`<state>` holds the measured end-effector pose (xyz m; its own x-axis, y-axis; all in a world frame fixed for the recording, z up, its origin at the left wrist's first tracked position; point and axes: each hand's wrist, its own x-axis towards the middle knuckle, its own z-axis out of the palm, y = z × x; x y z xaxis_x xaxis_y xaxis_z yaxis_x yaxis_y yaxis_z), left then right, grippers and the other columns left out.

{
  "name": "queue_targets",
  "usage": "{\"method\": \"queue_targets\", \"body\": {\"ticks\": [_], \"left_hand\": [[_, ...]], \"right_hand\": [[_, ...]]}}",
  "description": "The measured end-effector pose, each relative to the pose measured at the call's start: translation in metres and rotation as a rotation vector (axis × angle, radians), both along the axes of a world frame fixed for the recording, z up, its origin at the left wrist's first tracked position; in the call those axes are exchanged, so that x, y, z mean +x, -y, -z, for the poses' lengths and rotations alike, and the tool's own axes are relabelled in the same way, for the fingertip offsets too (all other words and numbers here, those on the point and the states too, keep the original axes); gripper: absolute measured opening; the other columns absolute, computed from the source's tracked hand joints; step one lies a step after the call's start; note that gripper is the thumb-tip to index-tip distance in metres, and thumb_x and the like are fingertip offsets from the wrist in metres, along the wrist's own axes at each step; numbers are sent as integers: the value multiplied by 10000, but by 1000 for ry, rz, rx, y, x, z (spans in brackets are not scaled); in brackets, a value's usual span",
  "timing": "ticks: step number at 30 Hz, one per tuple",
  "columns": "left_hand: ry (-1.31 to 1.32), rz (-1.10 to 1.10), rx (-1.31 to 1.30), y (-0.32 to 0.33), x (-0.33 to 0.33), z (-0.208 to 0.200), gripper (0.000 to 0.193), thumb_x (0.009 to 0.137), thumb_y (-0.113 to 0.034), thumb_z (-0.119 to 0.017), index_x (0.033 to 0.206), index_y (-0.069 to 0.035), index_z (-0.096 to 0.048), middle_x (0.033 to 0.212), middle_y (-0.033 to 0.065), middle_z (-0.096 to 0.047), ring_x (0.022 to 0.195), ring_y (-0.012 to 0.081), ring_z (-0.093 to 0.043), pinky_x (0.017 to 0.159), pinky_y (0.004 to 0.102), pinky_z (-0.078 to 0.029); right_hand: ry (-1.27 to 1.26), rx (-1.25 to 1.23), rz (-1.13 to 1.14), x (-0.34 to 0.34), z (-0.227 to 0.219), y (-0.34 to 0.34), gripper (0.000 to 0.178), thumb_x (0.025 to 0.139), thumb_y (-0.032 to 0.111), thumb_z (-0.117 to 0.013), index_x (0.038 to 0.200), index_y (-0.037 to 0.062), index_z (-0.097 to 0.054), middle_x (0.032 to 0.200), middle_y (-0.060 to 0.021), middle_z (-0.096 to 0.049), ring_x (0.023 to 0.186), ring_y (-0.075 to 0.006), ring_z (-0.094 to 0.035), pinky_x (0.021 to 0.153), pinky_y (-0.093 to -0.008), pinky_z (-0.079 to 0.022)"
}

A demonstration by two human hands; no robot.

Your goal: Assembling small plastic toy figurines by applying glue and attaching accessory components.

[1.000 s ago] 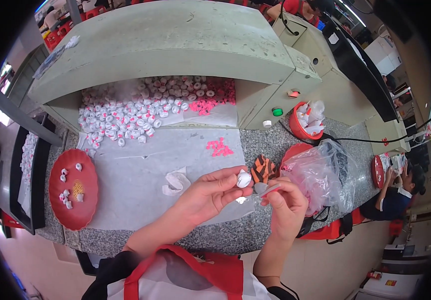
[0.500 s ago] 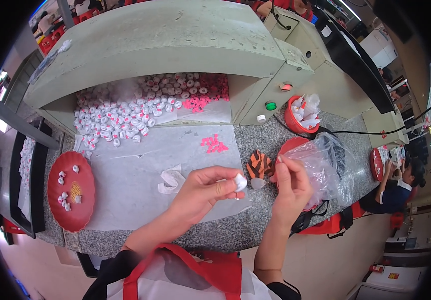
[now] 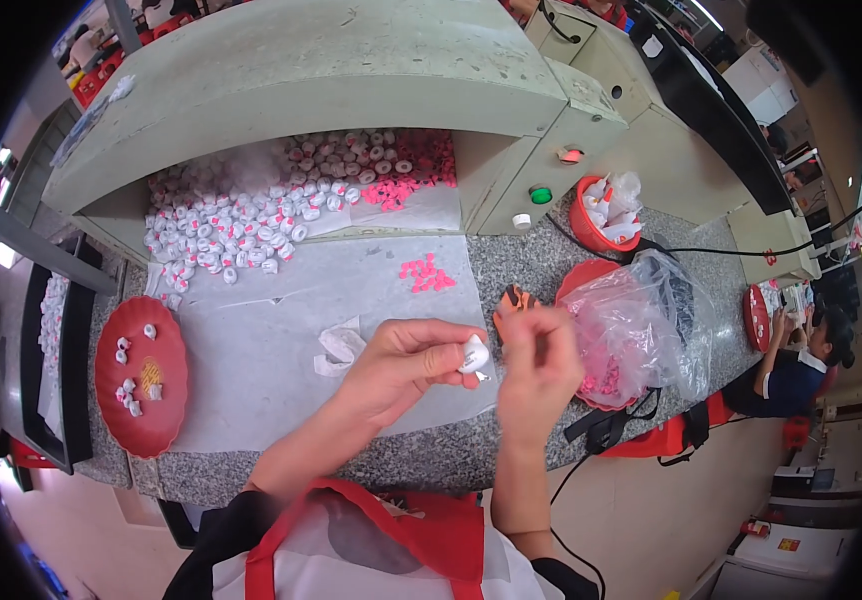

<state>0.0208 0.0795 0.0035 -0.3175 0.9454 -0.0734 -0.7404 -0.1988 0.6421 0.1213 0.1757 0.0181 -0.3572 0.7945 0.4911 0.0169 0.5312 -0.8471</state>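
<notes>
Between the thumb and fingers of my left hand (image 3: 401, 362) is a small rounded white piece (image 3: 474, 354) with faint dark marks. My right hand (image 3: 541, 365) is just to its right, fingers curled in and partly smeared by motion; whatever they hold is hidden. Beyond it an orange-and-black striped object (image 3: 516, 299) is partly covered. Small pink pieces (image 3: 427, 273) lie on the white sheet (image 3: 251, 350), and a crumpled white cloth (image 3: 337, 347) sits left of my left hand.
A grey-green cabinet (image 3: 331, 110) holds many white pieces (image 3: 231, 225) in its opening. At left stands a red dish (image 3: 116, 425) with several white pieces. To the right are a red tub (image 3: 591, 232) with white bottles, a clear plastic bag (image 3: 641, 310) over a red dish, and a black cable (image 3: 731, 252).
My right hand has moved left, close to the white piece, and its fingers have turned inward. My left hand has shifted slightly up and left, still holding the piece.
</notes>
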Motion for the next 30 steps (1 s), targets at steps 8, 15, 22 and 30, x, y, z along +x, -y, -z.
{"method": "queue_targets", "body": {"ticks": [8,15,22,30], "left_hand": [[212,135,31,-6,-6,4,307,843,-90,-518,1118,46,-499,964,141,-593,802,209,-619,720,234,-514],[137,48,22,-6,-6,8,291,850,-89,-509,1111,37,-507,959,134,-594,804,202,-618,716,232,-514],[-90,8,5,-6,-2,5,248,838,-89,-529,1060,20,-541,931,101,-600,771,175,-617,691,222,-507],[114,10,-49,-10,0,-3,248,844,-104,-531,1061,16,-541,914,81,-600,787,142,-610,703,202,-499]], "right_hand": [[-371,-605,-139,16,-7,-11,93,803,91,-584,831,12,-544,675,-8,-527,520,-54,-433,472,-190,-339],[-363,-614,-221,6,-9,12,87,795,78,-585,821,7,-542,694,-8,-524,545,-65,-445,483,-203,-347],[119,222,67,8,-13,-3,92,802,65,-576,763,4,-519,694,-3,-502,596,-61,-456,525,-177,-362],[-307,-542,-234,11,-11,5,168,789,68,-589,928,-21,-559,782,-33,-564,583,-59,-464,504,-186,-359]]}}
